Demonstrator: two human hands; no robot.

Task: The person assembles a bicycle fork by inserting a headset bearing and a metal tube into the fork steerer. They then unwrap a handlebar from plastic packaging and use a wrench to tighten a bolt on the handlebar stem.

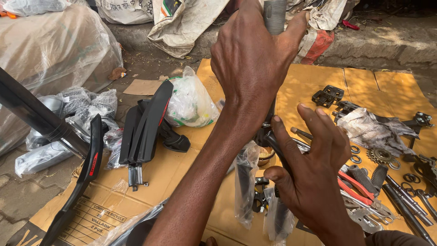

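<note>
My left hand [250, 59] is raised at the top centre and shut around a grey threaded tube [275, 16] that stands upright. Below it the tube joins a black fork part [271, 139], whose legs [246, 182] are wrapped in clear plastic and reach down to the cardboard sheet [314, 77]. My right hand [314, 173] is lower, at the right. Its fingers are spread, and its thumb and index finger rest against the black fork part without closing on it.
Black mudguards [145, 123] and a white plastic bag [191, 102] lie to the left. Red-handled pliers [353, 189], a sprocket [381, 156], black pedals [327, 95], a rag [373, 130] and several small metal parts lie to the right. A black frame tube [36, 116] slants across the far left.
</note>
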